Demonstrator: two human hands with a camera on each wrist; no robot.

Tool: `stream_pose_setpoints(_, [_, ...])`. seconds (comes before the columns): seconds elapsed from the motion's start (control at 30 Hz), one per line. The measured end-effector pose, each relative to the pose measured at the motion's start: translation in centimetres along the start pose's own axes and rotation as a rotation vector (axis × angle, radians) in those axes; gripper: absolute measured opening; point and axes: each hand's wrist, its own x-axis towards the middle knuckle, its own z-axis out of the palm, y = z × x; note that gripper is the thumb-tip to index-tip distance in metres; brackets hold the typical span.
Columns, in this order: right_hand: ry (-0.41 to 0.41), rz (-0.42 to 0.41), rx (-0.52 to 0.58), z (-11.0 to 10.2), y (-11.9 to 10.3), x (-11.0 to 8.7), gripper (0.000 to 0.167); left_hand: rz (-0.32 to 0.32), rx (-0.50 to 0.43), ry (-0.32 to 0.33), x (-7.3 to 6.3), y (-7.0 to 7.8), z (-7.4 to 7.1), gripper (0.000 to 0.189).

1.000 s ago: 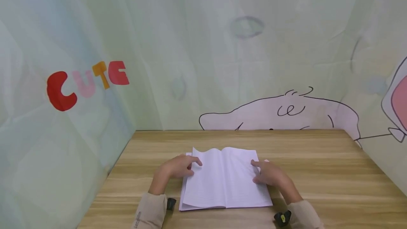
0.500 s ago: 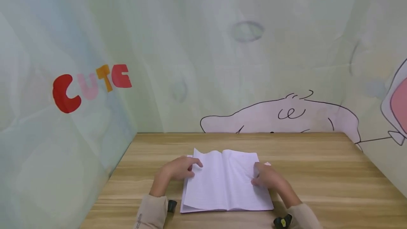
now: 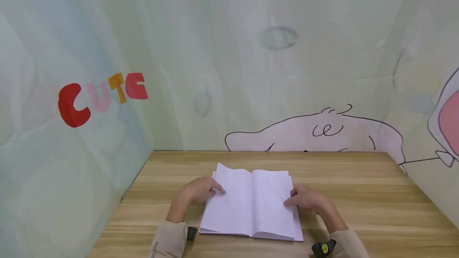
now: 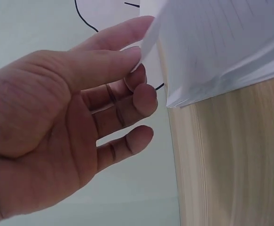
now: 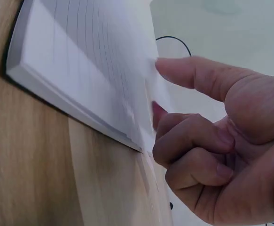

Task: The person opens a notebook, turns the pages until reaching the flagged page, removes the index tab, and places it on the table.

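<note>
The notebook [image 3: 274, 214] already lies open on the worktop [image 3: 358, 194]; the left hand [image 3: 200, 190] pinches a page [image 4: 151, 41]; the right hand [image 3: 305, 197]'s grip, and what's left, I can't tell.

Flat, muted light; soft shadow on table [image 4: 240, 160]; page [image 5: 90, 61] partly blurred in right wrist view.

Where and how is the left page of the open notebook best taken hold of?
The left page is probably best pinched at its far outer corner, coming from the left: there it curls upward, while its inner side runs into the centre fold.
</note>
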Motion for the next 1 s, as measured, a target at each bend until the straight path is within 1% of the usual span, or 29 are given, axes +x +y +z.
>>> stream_pose_setpoints(0.1, [-0.005, -0.015, 0.044, 0.0, 0.1, 0.0, 0.019, -0.036, -0.022, -0.018, 0.0, 0.0, 0.1, 0.03])
stream_pose_setpoints(0.17, [-0.011, -0.037, 0.072, -0.3, 0.1, -0.1, 0.019, -0.047, -0.034, -0.024, 0.0, 0.0, 0.2, 0.031])
stream_pose_setpoints(0.37, [-0.032, -0.123, 0.115, -1.0, -0.1, -0.1, 0.029, -0.075, -0.037, -0.04, 0.0, -0.2, 0.3, 0.031])
stream_pose_setpoints(0.43, [-0.042, -0.151, 0.139, -1.1, -0.2, 0.0, 0.029, -0.076, -0.038, -0.05, -0.1, -0.3, 0.4, 0.031])
stream_pose_setpoints(0.63, [-0.058, -0.165, 0.245, -0.8, -1.0, 0.0, 0.031, -0.074, -0.08, -0.072, -0.1, -0.3, 0.7, 0.033])
stream_pose_setpoints(0.87, [-0.007, -0.167, 0.304, -0.1, -2.1, -0.1, 0.047, -0.072, -0.057, -0.074, -0.1, -0.3, 0.8, 0.034])
stream_pose_setpoints(0.93, [-0.014, -0.177, 0.324, 0.1, -2.3, -0.1, 0.052, -0.074, -0.049, -0.071, -0.1, -0.2, 0.8, 0.034])
stream_pose_setpoints(1.0, [-0.04, -0.216, 0.346, 0.3, -2.4, 0.0, 0.053, -0.072, -0.04, -0.07, -0.1, 0.0, 0.8, 0.034])
